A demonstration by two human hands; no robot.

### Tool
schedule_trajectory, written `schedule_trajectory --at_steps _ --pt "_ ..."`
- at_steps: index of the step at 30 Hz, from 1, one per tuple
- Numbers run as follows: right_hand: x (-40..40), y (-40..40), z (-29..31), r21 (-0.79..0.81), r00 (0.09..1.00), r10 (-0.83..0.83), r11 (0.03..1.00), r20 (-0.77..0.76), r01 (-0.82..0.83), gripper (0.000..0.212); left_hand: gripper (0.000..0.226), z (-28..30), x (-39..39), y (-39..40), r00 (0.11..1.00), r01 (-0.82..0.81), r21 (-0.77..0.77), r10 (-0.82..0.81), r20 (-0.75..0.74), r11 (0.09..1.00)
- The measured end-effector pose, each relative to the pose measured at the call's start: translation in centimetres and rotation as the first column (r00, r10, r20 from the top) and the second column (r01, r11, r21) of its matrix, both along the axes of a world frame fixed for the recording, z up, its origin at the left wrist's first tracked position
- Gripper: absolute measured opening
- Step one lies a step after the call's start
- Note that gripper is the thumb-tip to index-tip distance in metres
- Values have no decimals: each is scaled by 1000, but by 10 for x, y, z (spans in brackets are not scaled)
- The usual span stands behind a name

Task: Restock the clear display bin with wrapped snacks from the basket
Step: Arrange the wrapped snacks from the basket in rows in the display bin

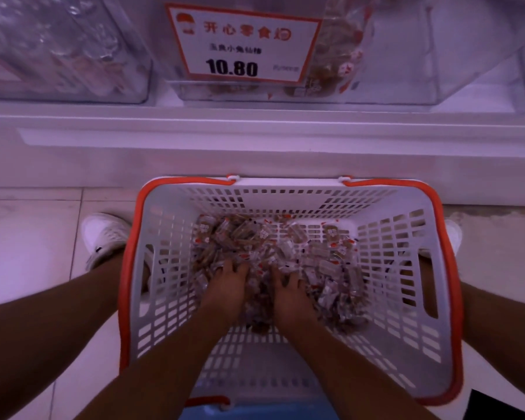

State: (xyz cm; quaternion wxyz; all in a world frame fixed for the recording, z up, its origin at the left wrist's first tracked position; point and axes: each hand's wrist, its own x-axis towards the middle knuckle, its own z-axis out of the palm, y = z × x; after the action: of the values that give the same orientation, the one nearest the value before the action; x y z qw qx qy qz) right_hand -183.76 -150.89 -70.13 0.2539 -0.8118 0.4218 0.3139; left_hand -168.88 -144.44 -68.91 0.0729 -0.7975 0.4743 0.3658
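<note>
Shelf edge above basket [406, 298]; both hands' fingers [225, 269] dug into snacks [325, 268], grip unclear.

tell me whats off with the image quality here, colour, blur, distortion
Head view: a pink-purple cast tints the white shelf; wide-angle bending curves the basket rim; small print on the price sign is blurred; glare clouds the clear display bin walls.

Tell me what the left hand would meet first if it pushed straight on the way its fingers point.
More wrapped snacks, which the left hand already touches; beyond them, probably the white slotted basket's far wall.
</note>
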Motion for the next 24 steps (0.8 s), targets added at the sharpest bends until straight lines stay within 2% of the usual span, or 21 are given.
schedule_trajectory --at_steps 3,5,7,9,11,12,13,15,16,17,18,20,22,24 --pt "-6 -2 -3 5 990 60 998 130 -62 59 57 -7 7 -10 986 -100 -7 99 -133 995" --pt "-15 -3 -4 43 974 28 998 226 -39 49 57 -10 -3 -15 989 -103 15 104 -105 995" --pt "-22 -5 -2 115 958 -68 993 279 37 48 52 -11 -15 -17 998 -68 13 68 -10 998" --pt "-23 -11 5 239 887 -299 945 352 224 46 45 -10 -20 -17 995 -97 -31 97 0 995" --pt "-19 -27 14 385 743 -562 817 362 430 34 37 -5 -15 -21 979 -192 -66 186 -79 979" --pt "-17 -39 20 482 653 -691 706 311 518 27 33 1 -9 -24 957 -268 -80 256 -138 960" --pt "-14 -53 28 590 543 -812 550 214 591 25 28 11 -3 -31 913 -371 -92 346 -215 924" --pt "-9 -80 56 760 385 -923 241 -12 603 25 14 41 10 -49 749 -585 -91 494 -441 806" --pt "-4 -93 76 817 357 -933 173 -43 550 26 12 62 16 -59 651 -661 -85 513 -559 746" --pt "2 -105 96 863 342 -939 154 -23 482 28 23 82 21 -68 560 -728 -74 529 -638 682" --pt "8 -116 118 897 338 -941 157 8 414 29 26 103 26 -76 484 -771 -41 542 -687 636" --pt "20 -133 169 938 333 -939 186 83 292 33 13 159 31 -88 309 -813 79 543 -781 577" --pt "30 -143 223 942 335 -925 260 180 211 37 19 217 33 -96 54 -816 207 427 -902 540" --pt "34 -142 275 916 335 -896 362 292 171 34 29 278 29 -100 -201 -761 333 286 -937 557"
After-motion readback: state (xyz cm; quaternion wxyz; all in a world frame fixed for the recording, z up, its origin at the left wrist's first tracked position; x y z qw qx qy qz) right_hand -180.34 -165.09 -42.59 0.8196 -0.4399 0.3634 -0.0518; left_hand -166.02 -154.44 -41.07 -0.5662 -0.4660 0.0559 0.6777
